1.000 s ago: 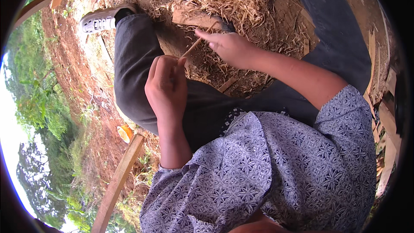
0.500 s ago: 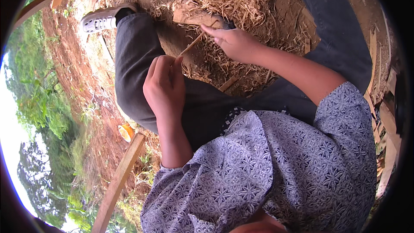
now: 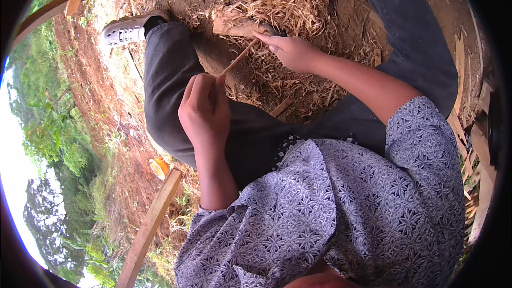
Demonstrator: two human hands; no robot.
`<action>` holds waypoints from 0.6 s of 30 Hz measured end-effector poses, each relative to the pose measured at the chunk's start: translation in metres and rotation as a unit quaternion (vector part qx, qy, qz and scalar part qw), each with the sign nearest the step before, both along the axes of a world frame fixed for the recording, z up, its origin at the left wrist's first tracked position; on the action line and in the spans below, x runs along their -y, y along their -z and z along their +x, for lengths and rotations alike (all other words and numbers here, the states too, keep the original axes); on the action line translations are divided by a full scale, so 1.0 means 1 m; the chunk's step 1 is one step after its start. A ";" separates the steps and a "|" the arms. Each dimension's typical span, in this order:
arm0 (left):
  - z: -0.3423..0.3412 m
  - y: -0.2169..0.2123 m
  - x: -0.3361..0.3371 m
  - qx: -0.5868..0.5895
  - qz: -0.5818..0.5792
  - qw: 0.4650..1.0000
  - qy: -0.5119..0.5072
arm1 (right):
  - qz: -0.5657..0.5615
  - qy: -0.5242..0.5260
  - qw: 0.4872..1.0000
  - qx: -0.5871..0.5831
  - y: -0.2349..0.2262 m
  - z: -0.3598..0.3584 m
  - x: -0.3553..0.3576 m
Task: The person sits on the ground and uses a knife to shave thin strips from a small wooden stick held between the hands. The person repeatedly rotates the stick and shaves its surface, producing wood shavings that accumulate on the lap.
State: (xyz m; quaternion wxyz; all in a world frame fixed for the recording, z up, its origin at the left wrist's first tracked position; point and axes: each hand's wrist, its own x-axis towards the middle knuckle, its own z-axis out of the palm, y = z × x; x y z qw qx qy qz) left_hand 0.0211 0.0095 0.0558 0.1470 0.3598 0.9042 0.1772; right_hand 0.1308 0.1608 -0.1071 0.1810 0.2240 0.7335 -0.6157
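Note:
My left hand (image 3: 205, 108) is closed, thumb side toward the middle, around the near end of a thin wooden stick (image 3: 238, 58). The stick slants away to the upper right. At its far end my right hand (image 3: 291, 53) is closed on it, index finger stretched along the tip and thumb below. Just beyond my right fingers lies a pale wood block (image 3: 234, 24) on the ground. A dark object (image 3: 278, 30) shows at the block's right end, partly behind my right hand; its kind I cannot make out.
Wood shavings (image 3: 296, 1) are heaped behind the block. My legs in dark trousers (image 3: 168, 90) spread on both sides. A wooden beam (image 3: 149, 226) and an orange container (image 3: 159, 167) are at the left; long wood strips (image 3: 481, 152) lie at the far right.
My right hand has shifted slightly to the right, and more of the stick shows between the hands. My left hand keeps its hold, nearly in place.

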 end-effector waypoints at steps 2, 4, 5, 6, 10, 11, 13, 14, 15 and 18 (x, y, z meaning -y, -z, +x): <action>-0.001 0.000 0.000 -0.001 -0.001 1.000 0.000 | -0.032 -0.029 0.998 -0.042 -0.028 0.001 0.015; 0.003 0.002 -0.001 0.005 0.014 1.000 0.002 | -0.061 0.015 0.984 -0.166 -0.033 0.009 0.029; 0.002 0.001 -0.002 0.005 0.010 1.000 0.000 | -0.056 -0.004 0.989 -0.134 -0.037 0.006 0.018; 0.001 0.000 -0.001 0.006 0.006 1.000 -0.002 | -0.052 -0.016 0.993 -0.101 -0.038 0.005 0.013; 0.003 -0.001 -0.003 0.006 0.006 1.000 0.006 | -0.046 -0.046 0.997 0.032 -0.037 -0.002 0.005; 0.004 -0.001 -0.002 0.013 0.007 1.000 -0.002 | -0.056 -0.021 0.997 -0.053 -0.037 0.004 0.014; 0.004 -0.002 -0.001 0.026 0.010 0.999 -0.018 | -0.066 -0.002 0.985 -0.157 -0.030 0.011 0.027; 0.004 -0.004 -0.002 0.023 0.008 1.000 -0.015 | -0.048 -0.007 0.994 -0.103 -0.016 0.009 0.018; 0.003 -0.003 -0.004 0.019 0.008 1.000 -0.010 | -0.029 -0.012 0.998 -0.047 -0.001 0.007 0.009; 0.002 -0.002 -0.003 0.016 0.002 1.000 -0.011 | -0.030 -0.053 0.998 -0.008 -0.034 -0.004 0.009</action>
